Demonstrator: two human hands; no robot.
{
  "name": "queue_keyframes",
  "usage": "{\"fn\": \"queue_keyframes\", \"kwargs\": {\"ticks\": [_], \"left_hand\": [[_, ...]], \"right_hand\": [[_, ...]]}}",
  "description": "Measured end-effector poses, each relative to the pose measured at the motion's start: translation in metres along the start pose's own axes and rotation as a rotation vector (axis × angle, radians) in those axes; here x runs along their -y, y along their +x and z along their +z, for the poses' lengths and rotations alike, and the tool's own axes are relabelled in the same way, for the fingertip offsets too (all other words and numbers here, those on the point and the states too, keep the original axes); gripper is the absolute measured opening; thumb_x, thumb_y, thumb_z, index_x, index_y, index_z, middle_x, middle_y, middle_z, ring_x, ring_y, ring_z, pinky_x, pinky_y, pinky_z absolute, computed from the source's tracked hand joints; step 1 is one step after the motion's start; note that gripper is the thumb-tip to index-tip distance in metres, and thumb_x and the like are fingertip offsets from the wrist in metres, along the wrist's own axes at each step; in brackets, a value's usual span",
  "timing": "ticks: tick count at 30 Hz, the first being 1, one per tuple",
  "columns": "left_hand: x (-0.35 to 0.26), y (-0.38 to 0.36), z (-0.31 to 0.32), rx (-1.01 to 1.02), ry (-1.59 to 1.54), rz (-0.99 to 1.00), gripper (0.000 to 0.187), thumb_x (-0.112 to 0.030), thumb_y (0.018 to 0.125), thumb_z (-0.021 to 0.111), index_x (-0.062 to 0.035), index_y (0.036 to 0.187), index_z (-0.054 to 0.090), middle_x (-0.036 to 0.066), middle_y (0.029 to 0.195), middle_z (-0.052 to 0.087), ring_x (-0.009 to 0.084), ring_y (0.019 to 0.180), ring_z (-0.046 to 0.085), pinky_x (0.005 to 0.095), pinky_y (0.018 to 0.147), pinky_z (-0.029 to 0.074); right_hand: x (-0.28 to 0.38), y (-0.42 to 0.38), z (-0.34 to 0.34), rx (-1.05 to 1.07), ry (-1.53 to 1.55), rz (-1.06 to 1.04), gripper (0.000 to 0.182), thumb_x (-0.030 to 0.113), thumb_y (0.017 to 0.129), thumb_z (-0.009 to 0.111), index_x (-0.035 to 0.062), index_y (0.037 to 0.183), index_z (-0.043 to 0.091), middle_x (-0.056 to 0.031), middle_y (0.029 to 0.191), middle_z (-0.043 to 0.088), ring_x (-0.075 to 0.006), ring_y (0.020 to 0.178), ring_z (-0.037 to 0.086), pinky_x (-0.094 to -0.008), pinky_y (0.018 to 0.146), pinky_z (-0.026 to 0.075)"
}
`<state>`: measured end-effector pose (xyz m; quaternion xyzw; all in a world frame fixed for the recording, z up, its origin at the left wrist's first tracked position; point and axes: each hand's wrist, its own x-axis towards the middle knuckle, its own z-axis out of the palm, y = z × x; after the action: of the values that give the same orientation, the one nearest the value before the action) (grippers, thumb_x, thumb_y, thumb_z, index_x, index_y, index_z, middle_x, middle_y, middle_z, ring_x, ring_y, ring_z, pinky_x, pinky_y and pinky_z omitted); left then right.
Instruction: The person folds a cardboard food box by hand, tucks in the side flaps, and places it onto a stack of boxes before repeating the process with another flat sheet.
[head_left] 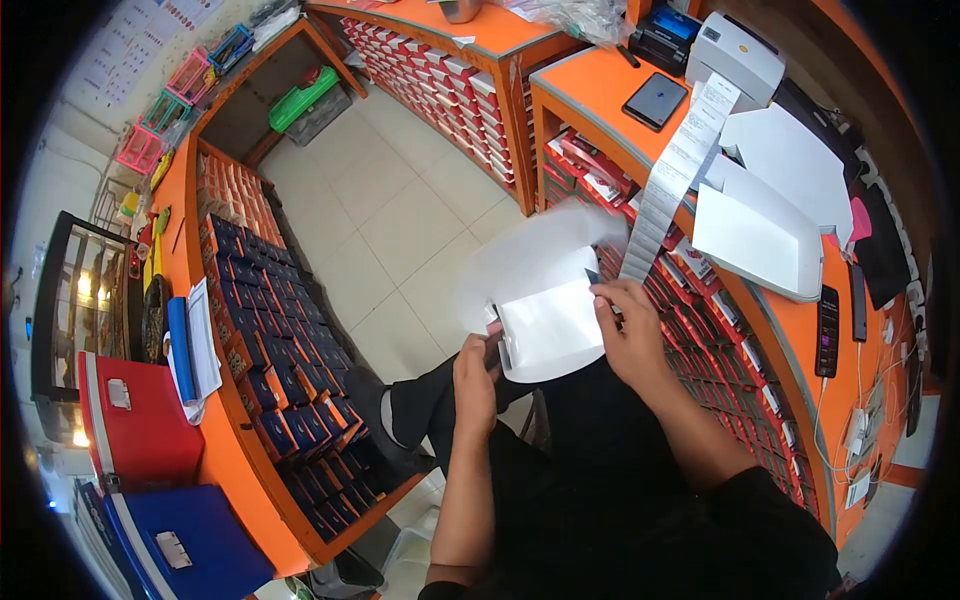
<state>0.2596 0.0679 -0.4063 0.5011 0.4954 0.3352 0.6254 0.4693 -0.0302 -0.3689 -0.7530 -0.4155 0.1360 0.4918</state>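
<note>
Over my lap I hold a folded piece of white cardboard (548,325) with upturned edges and a rounded near end. Its far flap is smeared by motion. My left hand (474,385) is closed on the left edge, where a small dark and pinkish patch shows that I cannot make out. At the right edge, my right hand (630,325) pinches the cardboard, with a small dark blue corner by the fingertips. Close to the right hand, a long printed paper strip (665,190) hangs down from the orange counter.
An open white box (755,240) lies on the right counter (775,330), with a phone (655,101), a label printer (735,55) and cables. Shelves of dark blue boxes (275,330) stand left, near red (140,415) and blue (185,540) binders. A green crate (303,98) sits on the tiled floor.
</note>
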Motion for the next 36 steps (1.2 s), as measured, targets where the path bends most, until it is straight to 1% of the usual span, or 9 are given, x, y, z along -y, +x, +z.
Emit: {"fn": "queue_keyframes", "kwargs": {"ticks": [3,5,9,11,15,16,21,29,36], "left_hand": [[-0.008,-0.001,0.001,0.053,-0.378,-0.114,0.034,-0.015,0.104,0.049,0.0080,0.127,0.060,0.018,0.113,0.071,0.0226,0.107,0.067,0.0341,0.094,0.051],[-0.013,-0.001,0.002,0.032,0.228,0.193,0.036,-0.018,0.105,0.053,0.0063,0.130,0.057,0.018,0.118,0.071,0.0254,0.106,0.068,0.0373,0.096,0.052],[-0.005,0.003,-0.005,0.006,0.296,0.172,0.046,-0.023,0.106,0.057,0.0031,0.142,0.045,0.020,0.119,0.070,0.0285,0.105,0.069,0.0419,0.097,0.054],[-0.006,-0.003,-0.013,0.034,-0.106,-0.056,0.058,-0.028,0.106,0.060,0.0011,0.149,0.035,0.022,0.119,0.069,0.0296,0.103,0.070,0.0450,0.096,0.056],[0.014,-0.013,-0.065,0.383,0.098,0.050,0.060,-0.027,0.106,0.059,-0.0004,0.154,0.037,0.015,0.134,0.062,0.0231,0.123,0.058,0.0378,0.101,0.047],[0.014,-0.020,-0.083,0.409,0.165,0.202,0.059,-0.040,0.106,0.054,0.0001,0.148,0.048,0.015,0.139,0.057,0.0236,0.126,0.055,0.0354,0.095,0.049],[-0.051,-0.044,-0.089,0.432,-0.290,0.265,0.135,-0.095,0.071,0.056,-0.0060,0.164,0.015,0.020,0.168,0.020,0.0356,0.155,0.021,0.0532,0.123,0.024],[-0.097,-0.057,-0.012,0.918,0.344,0.480,0.135,-0.060,0.060,0.092,-0.0024,0.161,0.023,0.028,0.165,0.013,0.0420,0.155,0.018,0.0524,0.123,0.020],[-0.054,-0.074,0.002,0.554,0.023,0.341,0.115,-0.079,0.070,0.066,0.0026,0.147,0.041,0.022,0.149,0.037,0.0356,0.143,0.037,0.0485,0.118,0.029]], "right_hand": [[-0.020,0.012,-0.004,0.011,-0.058,-0.037,0.034,0.013,0.097,0.066,-0.0025,0.126,0.061,-0.0193,0.107,0.063,-0.0272,0.081,0.068,-0.0352,0.073,0.056],[-0.032,0.019,-0.003,0.017,0.031,0.046,0.049,0.011,0.091,0.072,-0.0012,0.134,0.051,-0.0183,0.112,0.059,-0.0237,0.082,0.067,-0.0334,0.069,0.056],[-0.034,0.018,-0.007,0.099,-0.083,0.087,0.068,0.011,0.086,0.076,-0.0005,0.143,0.039,-0.0209,0.111,0.059,-0.0258,0.090,0.065,-0.0389,0.077,0.055],[-0.043,0.013,-0.010,0.119,-0.131,0.103,0.062,0.009,0.090,0.068,-0.0016,0.145,0.042,-0.0229,0.118,0.061,-0.0337,0.103,0.065,-0.0436,0.090,0.053],[-0.084,0.005,-0.020,0.356,0.127,0.144,0.052,0.001,0.094,0.050,0.0014,0.146,0.052,-0.0242,0.138,0.058,-0.0388,0.127,0.058,-0.0438,0.110,0.043],[-0.066,0.009,-0.033,0.357,0.133,0.081,0.055,-0.001,0.093,0.049,0.0031,0.148,0.050,-0.0238,0.137,0.059,-0.0378,0.128,0.057,-0.0434,0.111,0.042],[-0.019,0.021,-0.075,0.589,0.410,0.030,0.061,-0.005,0.087,0.047,0.0057,0.146,0.055,-0.0192,0.132,0.062,-0.0315,0.125,0.059,-0.0405,0.112,0.042],[0.039,-0.007,-0.054,0.613,0.162,-0.254,0.046,0.009,0.079,0.065,0.0025,0.124,0.065,-0.0169,0.114,0.064,-0.0372,0.112,0.062,-0.0451,0.096,0.052],[0.019,-0.046,-0.031,0.478,0.560,-0.132,0.074,0.030,0.087,0.083,0.0046,0.143,0.042,-0.0151,0.138,0.046,-0.0280,0.129,0.052,-0.0422,0.104,0.050]]}}
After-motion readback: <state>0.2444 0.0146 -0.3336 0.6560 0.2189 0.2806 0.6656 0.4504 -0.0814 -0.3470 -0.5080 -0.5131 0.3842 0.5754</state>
